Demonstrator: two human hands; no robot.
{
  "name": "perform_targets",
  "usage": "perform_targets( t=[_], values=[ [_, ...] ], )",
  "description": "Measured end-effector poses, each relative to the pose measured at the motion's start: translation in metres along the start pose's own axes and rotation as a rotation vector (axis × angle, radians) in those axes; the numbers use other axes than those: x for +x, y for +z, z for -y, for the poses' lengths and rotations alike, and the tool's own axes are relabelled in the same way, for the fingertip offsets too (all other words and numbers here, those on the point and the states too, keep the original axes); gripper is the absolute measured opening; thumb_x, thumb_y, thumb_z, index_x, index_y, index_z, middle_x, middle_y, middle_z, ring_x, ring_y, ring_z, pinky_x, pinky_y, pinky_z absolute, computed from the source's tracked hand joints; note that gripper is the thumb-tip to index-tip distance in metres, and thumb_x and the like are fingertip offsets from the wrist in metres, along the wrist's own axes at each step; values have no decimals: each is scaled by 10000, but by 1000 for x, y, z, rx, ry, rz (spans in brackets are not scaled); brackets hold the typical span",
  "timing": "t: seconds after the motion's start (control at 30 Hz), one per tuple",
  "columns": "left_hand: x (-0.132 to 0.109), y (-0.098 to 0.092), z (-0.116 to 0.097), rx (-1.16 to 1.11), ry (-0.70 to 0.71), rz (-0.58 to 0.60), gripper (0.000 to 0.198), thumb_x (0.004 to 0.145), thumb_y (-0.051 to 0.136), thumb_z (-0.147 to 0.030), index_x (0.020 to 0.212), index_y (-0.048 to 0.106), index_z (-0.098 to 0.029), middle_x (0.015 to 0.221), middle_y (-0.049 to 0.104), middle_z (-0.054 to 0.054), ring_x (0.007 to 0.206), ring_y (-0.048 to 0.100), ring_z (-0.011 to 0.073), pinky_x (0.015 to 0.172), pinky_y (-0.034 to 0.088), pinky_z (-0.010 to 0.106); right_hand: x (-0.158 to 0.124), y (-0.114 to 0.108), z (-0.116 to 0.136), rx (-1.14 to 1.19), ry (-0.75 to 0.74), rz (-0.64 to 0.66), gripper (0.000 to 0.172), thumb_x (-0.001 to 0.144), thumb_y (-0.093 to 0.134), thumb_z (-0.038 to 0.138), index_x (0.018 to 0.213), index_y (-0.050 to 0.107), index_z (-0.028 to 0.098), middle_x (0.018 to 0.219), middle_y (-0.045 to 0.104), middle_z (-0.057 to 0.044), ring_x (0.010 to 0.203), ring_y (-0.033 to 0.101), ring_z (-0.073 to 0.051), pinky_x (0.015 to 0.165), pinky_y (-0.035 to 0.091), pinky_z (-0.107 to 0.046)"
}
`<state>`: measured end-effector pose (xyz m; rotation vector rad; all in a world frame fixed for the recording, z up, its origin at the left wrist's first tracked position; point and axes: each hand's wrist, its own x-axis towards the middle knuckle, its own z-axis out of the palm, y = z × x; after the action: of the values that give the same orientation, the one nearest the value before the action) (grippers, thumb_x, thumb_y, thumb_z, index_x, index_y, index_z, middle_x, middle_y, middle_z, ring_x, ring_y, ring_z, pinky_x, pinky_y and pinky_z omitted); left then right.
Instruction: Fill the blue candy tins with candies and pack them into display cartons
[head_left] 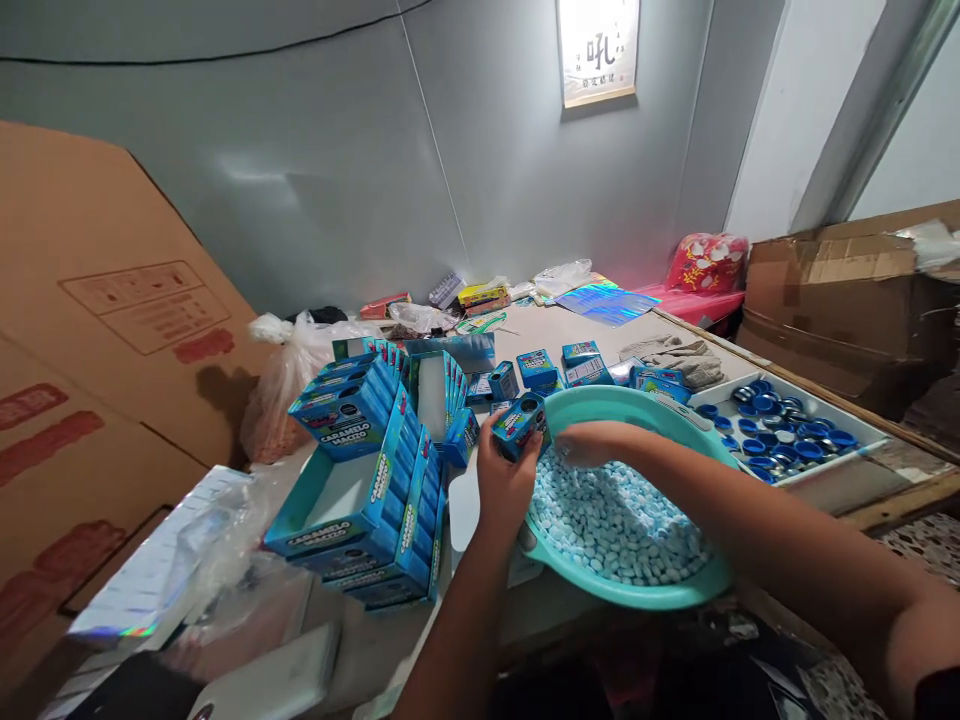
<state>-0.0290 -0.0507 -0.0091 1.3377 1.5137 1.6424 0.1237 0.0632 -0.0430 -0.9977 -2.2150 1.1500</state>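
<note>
My left hand (506, 465) is closed around a small blue candy box (519, 425), holding it tilted at the left rim of a turquoise basin (637, 598). The basin holds a heap of pale blue candies (615, 520). Just right of the box, my right hand (592, 443) is over the heap with its fingers curled down and pressed together. Pale candies show at its fingertips; how many it holds is hidden. To the left stand stacked blue display cartons (352, 500), the top one partly filled with small boxes (345, 405).
Several small blue boxes (536, 368) lie behind the basin. A white tray (847, 455) of blue-rimmed lids stands at right, near a grey cloth (675, 358). Large cardboard boxes (97, 300) flank the table. Plastic bags (289, 370) and a pale device (270, 675) are at left.
</note>
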Motion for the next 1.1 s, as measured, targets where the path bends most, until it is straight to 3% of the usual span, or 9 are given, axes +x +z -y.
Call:
perform_targets(
  t=[0.07,0.17,0.23,0.37,0.5,0.63,0.87,1.0,1.1],
  values=[
    [0,-1,3,61,37,53,559,785,794,-401,1273,584,-226,1294,661,84,1193,650,228,1141,492,423,-4,9,0,-125,51,56,397,457,932,209,554,549,180,559,358,59,451,289,-58,463,360,-244],
    [1,-2,6,83,41,110,524,807,782,-401,1269,600,-234,1273,673,76,1192,654,224,1104,510,395,-8,20,9,-237,102,117,546,393,976,411,565,505,195,616,298,69,479,241,-56,480,387,-263],
    [1,-3,7,62,29,102,531,800,793,-403,1265,601,-236,1248,683,70,1165,665,216,1074,523,368,-11,25,17,-266,118,167,596,389,959,477,561,454,212,611,299,62,508,290,-83,533,430,-289],
    [2,-3,6,25,14,73,525,794,798,-395,1251,607,-221,1222,691,70,1132,672,208,1052,526,353,-17,32,30,-274,168,241,609,425,933,433,550,370,240,578,316,44,570,465,-170,681,505,-400],
    [2,-3,8,23,-29,122,519,801,795,-393,1256,608,-226,1235,695,55,1145,668,214,1048,522,338,-19,31,36,-292,182,324,515,496,890,360,506,390,239,471,389,19,583,546,-236,761,534,-478],
    [1,-2,10,-34,-66,150,553,794,809,-408,1274,595,-237,1251,693,56,1144,680,199,1029,536,311,-16,27,38,-302,201,478,345,553,849,352,555,537,205,486,527,-3,534,567,-216,630,521,-369],
    [0,-2,9,-27,-86,126,572,796,808,-411,1297,579,-257,1278,684,49,1196,660,195,1086,509,324,-18,13,41,-296,243,642,268,618,835,348,605,627,180,500,586,1,461,581,-180,516,439,-281],
    [0,0,3,-76,-106,83,566,766,829,-417,1248,594,-236,1203,701,50,1125,681,192,1072,523,345,-17,-7,30,-294,251,608,240,632,841,317,591,656,170,497,589,7,443,582,-169,483,404,-258],
    [1,1,5,-105,-99,105,584,756,837,-430,1246,589,-232,1225,692,56,1141,676,197,1082,523,361,-15,-27,18,-304,240,445,230,716,795,261,579,635,169,450,553,5,402,538,-145,466,355,-259]
  ],
)
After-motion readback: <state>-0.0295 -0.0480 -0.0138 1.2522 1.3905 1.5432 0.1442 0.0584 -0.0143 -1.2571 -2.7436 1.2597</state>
